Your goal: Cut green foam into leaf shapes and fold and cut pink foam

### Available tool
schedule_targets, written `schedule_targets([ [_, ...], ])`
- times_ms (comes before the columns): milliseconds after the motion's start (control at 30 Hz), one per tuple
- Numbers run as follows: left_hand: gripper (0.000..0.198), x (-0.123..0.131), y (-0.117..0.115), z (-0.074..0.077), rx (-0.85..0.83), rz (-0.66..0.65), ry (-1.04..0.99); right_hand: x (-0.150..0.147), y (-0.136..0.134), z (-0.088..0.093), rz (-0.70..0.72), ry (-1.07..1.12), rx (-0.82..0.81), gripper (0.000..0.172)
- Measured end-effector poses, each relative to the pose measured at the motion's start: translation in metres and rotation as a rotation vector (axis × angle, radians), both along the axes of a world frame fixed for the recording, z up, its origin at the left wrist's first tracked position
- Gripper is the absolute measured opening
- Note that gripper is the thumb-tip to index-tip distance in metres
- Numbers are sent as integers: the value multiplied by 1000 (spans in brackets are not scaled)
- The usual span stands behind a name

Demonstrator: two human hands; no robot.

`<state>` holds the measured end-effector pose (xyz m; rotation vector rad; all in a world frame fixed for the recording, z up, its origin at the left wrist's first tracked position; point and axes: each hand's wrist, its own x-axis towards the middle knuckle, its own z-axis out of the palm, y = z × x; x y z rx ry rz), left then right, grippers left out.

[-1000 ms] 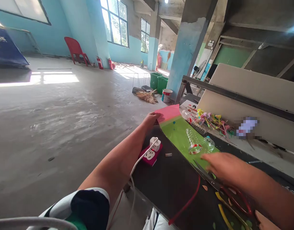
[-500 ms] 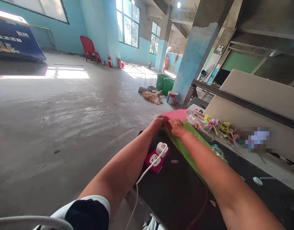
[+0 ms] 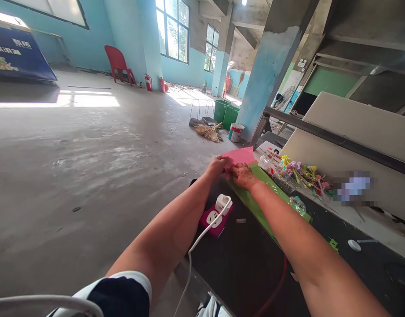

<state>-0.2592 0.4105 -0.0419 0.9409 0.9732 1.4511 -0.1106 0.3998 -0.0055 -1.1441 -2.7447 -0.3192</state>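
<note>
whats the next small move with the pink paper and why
Perhaps lift the pink paper slightly with the left hand, the right hand steadying the green paper: the left appears to hold the pink edge, and the right rests near where the colours meet.

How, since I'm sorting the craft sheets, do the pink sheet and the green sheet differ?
Colour: the pink sheet is pink, the green sheet a yellowish green.
Pose: the left hand grips the pink sheet at its edge, while the green sheet stretches along the black tabletop.
Extent: the green sheet shows as a longer strip than the pink sheet.
Both look thin.
</note>
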Motion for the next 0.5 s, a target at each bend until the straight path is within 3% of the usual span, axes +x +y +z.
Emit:
schedule_targets([
  [267, 29, -2, -4, 3, 78, -21, -89, 10, -8, 14, 49, 129, -95, 28],
  [500, 34, -2, -1, 3, 138, -46, -170, 27, 42, 23, -195, 524, -172, 31],
])
